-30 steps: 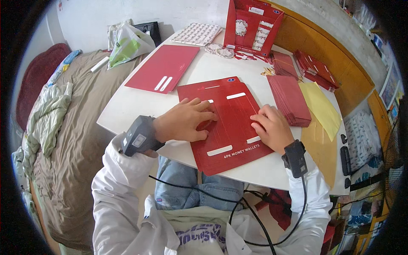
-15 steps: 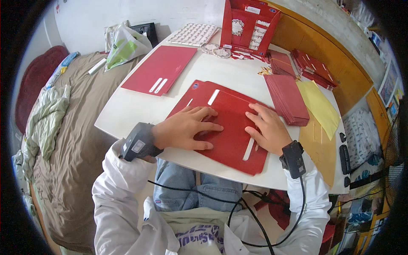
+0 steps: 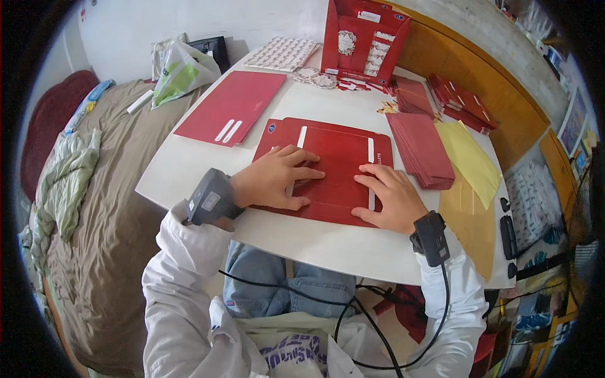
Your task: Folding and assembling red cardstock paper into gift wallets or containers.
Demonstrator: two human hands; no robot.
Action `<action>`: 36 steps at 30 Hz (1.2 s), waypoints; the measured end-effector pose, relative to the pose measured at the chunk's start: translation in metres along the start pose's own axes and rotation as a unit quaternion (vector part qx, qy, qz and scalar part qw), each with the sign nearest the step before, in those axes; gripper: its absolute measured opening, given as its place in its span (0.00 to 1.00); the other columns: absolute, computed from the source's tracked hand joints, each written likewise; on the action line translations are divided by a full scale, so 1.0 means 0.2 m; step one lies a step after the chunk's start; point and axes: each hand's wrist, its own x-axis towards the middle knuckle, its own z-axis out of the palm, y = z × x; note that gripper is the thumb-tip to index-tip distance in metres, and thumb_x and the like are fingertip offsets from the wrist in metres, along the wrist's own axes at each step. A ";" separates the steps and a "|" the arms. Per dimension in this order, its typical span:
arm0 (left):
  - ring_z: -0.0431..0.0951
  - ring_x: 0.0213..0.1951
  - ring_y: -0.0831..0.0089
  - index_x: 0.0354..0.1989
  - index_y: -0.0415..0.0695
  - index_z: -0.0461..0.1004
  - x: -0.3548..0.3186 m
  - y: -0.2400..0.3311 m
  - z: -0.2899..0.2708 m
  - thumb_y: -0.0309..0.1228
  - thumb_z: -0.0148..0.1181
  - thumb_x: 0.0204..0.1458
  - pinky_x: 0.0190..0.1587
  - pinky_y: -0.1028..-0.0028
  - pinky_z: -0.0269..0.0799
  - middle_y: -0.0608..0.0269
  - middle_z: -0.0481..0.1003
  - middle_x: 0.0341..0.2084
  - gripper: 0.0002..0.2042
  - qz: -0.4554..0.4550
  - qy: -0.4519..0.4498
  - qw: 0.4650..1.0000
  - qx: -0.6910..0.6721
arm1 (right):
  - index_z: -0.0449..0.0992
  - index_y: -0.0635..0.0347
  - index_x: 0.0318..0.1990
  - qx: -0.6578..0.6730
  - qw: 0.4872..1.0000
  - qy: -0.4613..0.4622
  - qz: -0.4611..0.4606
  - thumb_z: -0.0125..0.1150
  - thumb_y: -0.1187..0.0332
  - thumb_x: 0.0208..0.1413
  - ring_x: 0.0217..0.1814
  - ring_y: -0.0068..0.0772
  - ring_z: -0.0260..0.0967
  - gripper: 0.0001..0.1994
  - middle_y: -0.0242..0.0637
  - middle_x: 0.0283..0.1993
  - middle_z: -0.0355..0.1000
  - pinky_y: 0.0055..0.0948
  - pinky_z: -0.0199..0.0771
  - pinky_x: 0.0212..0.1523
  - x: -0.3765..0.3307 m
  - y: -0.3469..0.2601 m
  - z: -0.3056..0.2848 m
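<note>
A flat piece of red cardboard (image 3: 334,151) with two long white strips and folded-looking edges lies at the front of the white table. My left hand (image 3: 277,179) rests palm-down on its left half, fingers spread. On the right half lies my right hand (image 3: 392,200), also open, with its fingertips beside the right white strip. Both hands press flat and grip nothing. A stack of narrow dull-red card pieces (image 3: 421,151) is just beyond my right hand. Farther left lie larger red sheets (image 3: 236,101) with two white strips near one corner.
An upright red display box (image 3: 364,44) stands at the back. Near it are a patterned sheet (image 3: 282,53), round white labels (image 3: 315,77) and more red pieces (image 3: 460,101). Yellow paper (image 3: 469,154) lies over brown paper (image 3: 469,220) at right. A bed (image 3: 126,208) flanks the table's left.
The red cardboard has turned counterclockwise and now lies nearly square to the table's front edge. My hands stay flat on it, the right one slightly lower. The whole view has shifted a little.
</note>
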 end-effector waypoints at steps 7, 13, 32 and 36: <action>0.70 0.49 0.58 0.45 0.45 0.78 0.01 -0.04 0.00 0.38 0.67 0.42 0.53 0.62 0.68 0.61 0.72 0.49 0.20 0.051 0.032 0.998 -0.017 | 0.76 0.61 0.47 0.012 1.000 -0.017 0.021 0.68 0.54 0.45 0.55 0.43 0.66 0.25 0.41 0.55 0.68 0.40 0.64 0.55 0.01 -0.01 -0.01; 0.73 0.46 0.61 0.41 0.44 0.79 0.01 -0.05 0.02 0.35 0.67 0.44 0.52 0.63 0.69 0.63 0.74 0.45 0.15 0.059 0.054 0.996 -0.026 | 0.78 0.59 0.42 0.043 0.999 0.012 -0.019 0.68 0.60 0.45 0.49 0.38 0.71 0.18 0.35 0.49 0.72 0.37 0.69 0.50 0.03 0.02 0.01; 0.74 0.50 0.61 0.40 0.39 0.79 -0.02 -0.09 0.00 0.24 0.58 0.50 0.53 0.68 0.70 0.58 0.73 0.48 0.10 0.045 0.037 0.995 -0.079 | 0.78 0.63 0.45 0.140 0.988 -0.065 0.010 0.59 0.77 0.52 0.54 0.39 0.72 0.12 0.38 0.55 0.73 0.31 0.74 0.51 0.02 0.11 -0.03; 0.74 0.51 0.60 0.42 0.39 0.78 -0.05 -0.09 -0.04 0.26 0.63 0.47 0.53 0.67 0.70 0.55 0.74 0.49 0.13 0.010 0.020 0.994 -0.107 | 0.78 0.65 0.44 0.139 0.988 -0.072 -0.012 0.61 0.74 0.52 0.53 0.40 0.73 0.12 0.40 0.55 0.73 0.33 0.74 0.51 0.02 0.14 -0.04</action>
